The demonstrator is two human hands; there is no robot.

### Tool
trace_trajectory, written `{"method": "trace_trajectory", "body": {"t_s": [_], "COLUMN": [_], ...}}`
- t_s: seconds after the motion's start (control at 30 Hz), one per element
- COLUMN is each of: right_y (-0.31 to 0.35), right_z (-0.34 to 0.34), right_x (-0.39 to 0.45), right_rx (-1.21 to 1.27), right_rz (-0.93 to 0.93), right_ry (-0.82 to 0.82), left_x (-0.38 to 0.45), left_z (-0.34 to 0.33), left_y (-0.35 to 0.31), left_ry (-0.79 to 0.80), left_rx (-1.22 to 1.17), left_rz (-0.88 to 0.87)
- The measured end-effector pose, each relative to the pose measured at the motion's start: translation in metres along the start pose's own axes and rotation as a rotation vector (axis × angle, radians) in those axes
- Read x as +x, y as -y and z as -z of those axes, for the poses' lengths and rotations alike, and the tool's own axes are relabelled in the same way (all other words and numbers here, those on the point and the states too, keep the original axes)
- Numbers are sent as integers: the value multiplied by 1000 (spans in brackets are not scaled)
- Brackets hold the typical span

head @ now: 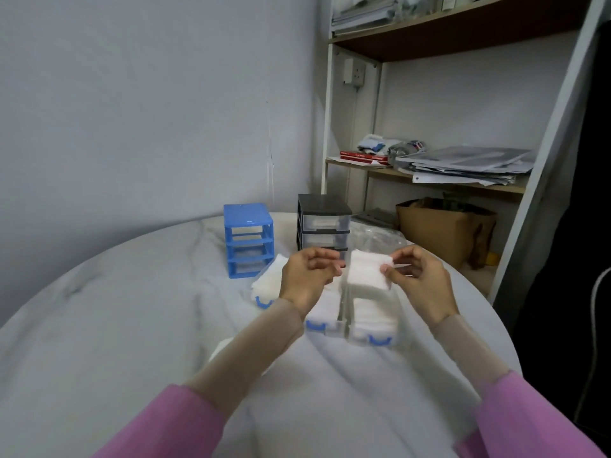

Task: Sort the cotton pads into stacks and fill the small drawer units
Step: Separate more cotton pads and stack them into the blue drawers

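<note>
Head cam: right hand [417, 281] pinches pad stack [367, 272]; left hand [309, 276] curled, prob. empty. Stack could fan, miss drawer [373, 322] nr table [132, 309] right edge.

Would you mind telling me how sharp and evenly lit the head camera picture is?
Head view: soft, even light, no glare; wide-angle bending curves the table edge; the cotton pads in the right hand look washed-out and slightly blurred.

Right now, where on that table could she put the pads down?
Free: the cloth left of the blue drawer frame, and the near stretch between her sleeves. Crowded: around the three removed drawers and before the black unit.
</note>
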State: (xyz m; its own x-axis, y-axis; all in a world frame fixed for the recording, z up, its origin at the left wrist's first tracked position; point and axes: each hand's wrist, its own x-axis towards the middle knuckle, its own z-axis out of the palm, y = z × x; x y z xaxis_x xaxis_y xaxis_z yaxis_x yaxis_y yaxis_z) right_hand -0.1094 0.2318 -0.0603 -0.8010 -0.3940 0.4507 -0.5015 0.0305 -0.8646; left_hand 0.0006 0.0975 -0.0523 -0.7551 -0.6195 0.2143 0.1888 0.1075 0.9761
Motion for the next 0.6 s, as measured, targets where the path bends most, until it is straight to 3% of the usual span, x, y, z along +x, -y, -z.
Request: {"method": "trace_trajectory", "body": {"t_s": [0.13, 0.27, 0.47, 0.6], "right_y": [-16, -21, -23, -21], "right_z": [13, 11, -1, -1], "right_x": [8, 12, 14, 14], "right_rx": [-152, -251, -387, -372], "right_rz": [-57, -86, -60, -35], "right_ry": [6, 53, 108, 47], "left_x": [0, 1, 3, 0], "left_z": [-9, -12, -13, -19], "left_y": [9, 21, 31, 33], "left_ry": [25, 73, 244, 326], "left_rx": [154, 527, 921, 1079], "left_rz": [-69, -212, -295, -332]}}
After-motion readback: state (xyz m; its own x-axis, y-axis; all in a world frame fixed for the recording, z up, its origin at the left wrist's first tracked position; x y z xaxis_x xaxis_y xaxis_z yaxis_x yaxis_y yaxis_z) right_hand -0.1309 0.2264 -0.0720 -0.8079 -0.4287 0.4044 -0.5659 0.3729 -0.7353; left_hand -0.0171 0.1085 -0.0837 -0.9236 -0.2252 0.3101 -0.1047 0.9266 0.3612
